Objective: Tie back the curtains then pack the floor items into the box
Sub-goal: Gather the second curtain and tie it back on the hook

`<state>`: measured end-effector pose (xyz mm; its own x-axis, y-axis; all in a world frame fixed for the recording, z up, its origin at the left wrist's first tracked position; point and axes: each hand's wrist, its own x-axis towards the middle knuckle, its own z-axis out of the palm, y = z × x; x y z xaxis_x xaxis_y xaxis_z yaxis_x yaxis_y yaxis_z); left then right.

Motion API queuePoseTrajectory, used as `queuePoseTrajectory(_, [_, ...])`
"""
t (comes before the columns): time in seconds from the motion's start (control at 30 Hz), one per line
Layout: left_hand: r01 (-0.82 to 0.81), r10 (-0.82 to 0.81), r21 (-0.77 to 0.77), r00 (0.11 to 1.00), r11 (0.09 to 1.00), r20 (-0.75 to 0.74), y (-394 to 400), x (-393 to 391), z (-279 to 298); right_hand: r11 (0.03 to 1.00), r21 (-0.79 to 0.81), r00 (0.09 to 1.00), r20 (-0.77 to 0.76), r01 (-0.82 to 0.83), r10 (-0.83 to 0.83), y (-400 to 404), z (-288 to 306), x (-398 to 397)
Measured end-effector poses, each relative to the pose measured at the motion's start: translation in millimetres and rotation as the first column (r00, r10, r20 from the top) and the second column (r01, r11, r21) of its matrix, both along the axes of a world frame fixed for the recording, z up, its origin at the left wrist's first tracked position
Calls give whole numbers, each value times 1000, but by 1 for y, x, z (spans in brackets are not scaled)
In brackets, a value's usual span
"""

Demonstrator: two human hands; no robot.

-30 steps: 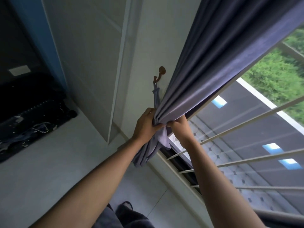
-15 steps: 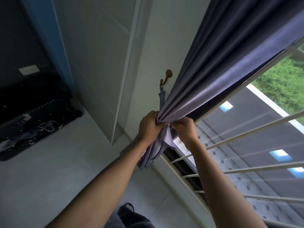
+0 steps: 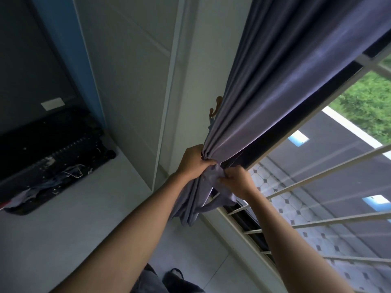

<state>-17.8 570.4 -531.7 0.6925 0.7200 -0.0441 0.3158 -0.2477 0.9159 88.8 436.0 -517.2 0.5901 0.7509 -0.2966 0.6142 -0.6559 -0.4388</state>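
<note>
**Curtain gathered, tie-back half worked round it**

From my seat, the curtain (image 3: 264,106) is bunched to a narrow neck just left of the window frame, its long axis running from about one o'clock, high at the rail, down to seven o'clock, where the loose tail hangs toward the floor. My left hand (image 3: 193,162) is clamped round that neck, fingers curled tight into the folds. My right hand (image 3: 234,181) sits just beside it at four o'clock, fingers pinching a paler strip of cloth that I take to be the tie-back (image 3: 220,199); a loop of it trails below the right wrist. Whether the strip already goes fully round the bundle I cannot tell, since my own hands cover the crossing.

The relation that matters next: the wall hook (image 3: 215,106) lies at twelve o'clock from the left hand, close above it and half hidden behind the curtain's edge. The left hand is nearer to it; the right has the free end. I judge the coming move to be carrying that end up the curtain's axis to the hook while the left keeps the folds from spilling.

Further out, the window bars (image 3: 317,172) slant away at three o'clock with a roof and greenery beyond. At nine o'clock a white cupboard door (image 3: 131,81) stands, and past it an open black suitcase (image 3: 53,153) lies on the floor with some cloth on it. The packing part has not begun; no box is in sight.
</note>
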Motion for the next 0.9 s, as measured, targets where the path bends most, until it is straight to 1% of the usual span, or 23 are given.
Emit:
queuePoseTrajectory(0.03, [10,-10,-13,1000,1000,-4,1,-1,3,1000,11,995,95,13,-14,1,4,-1])
queuePoseTrajectory(0.07, [17,-17,-24,1000,1000,-3,1,-3,4,999,29,987,155,44,-48,2,9,-3])
queuePoseTrajectory(0.17, [30,-31,-50,999,998,-18,3,-8,7,989,61,958,247,138,-149,2,19,-6])
queuePoseTrajectory(0.23, [42,-44,-69,999,997,-24,5,-11,7,973,94,945,235,210,-227,2,19,-10])
queuePoseTrajectory(0.33, [92,-95,-72,995,993,-44,10,-15,13,937,186,925,188,296,-330,7,12,-17])
queuePoseTrajectory(0.4, [115,-119,-67,991,991,-68,14,-17,15,895,275,917,93,351,-388,12,6,-23])
queuePoseTrajectory(0.47, [121,-127,-69,989,990,-79,18,-21,16,851,371,915,9,372,-404,19,5,-31])
queuePoseTrajectory(0.53, [131,-137,-77,987,988,-84,21,-25,17,813,431,910,-52,392,-411,24,5,-40])
queuePoseTrajectory(0.57, [139,-146,-80,985,987,-89,23,-26,17,783,454,899,-107,425,-425,26,3,-46])
queuePoseTrajectory(0.6, [148,-155,-81,984,986,-92,25,-27,17,728,472,865,-210,497,-455,27,-2,-50])
queuePoseTrajectory(0.63, [154,-162,-85,982,984,-93,25,-29,17,634,477,794,-357,608,-492,28,-5,-54])
queuePoseTrajectory(0.67, [156,-164,-93,982,983,-91,26,-30,18,523,453,692,-497,722,-523,29,-10,-58])
queuePoseTrajectory(0.7, [155,-164,-98,982,983,-90,26,-31,18,420,415,590,-603,807,-538,31,-15,-62])
queuePoseTrajectory(0.73, [156,-165,-97,982,983,-91,26,-32,18,361,389,530,-655,848,-539,34,-18,-66])
queuePoseTrajectory(0.77, [164,-173,-91,981,982,-92,26,-32,17,367,384,530,-657,847,-536,36,-19,-70])
queuePoseTrajectory(0.8, [177,-184,-85,979,981,-90,26,-33,17,396,390,553,-651,831,-520,39,-19,-75])
queuePoseTrajectory(0.83, [189,-196,-80,977,979,-86,25,-33,17,406,389,557,-666,827,-496,41,-19,-79])
queuePoseTrajectory(0.9, [196,-202,-80,976,977,-83,26,-34,16,408,381,539,-736,830,-410,44,-20,-86])
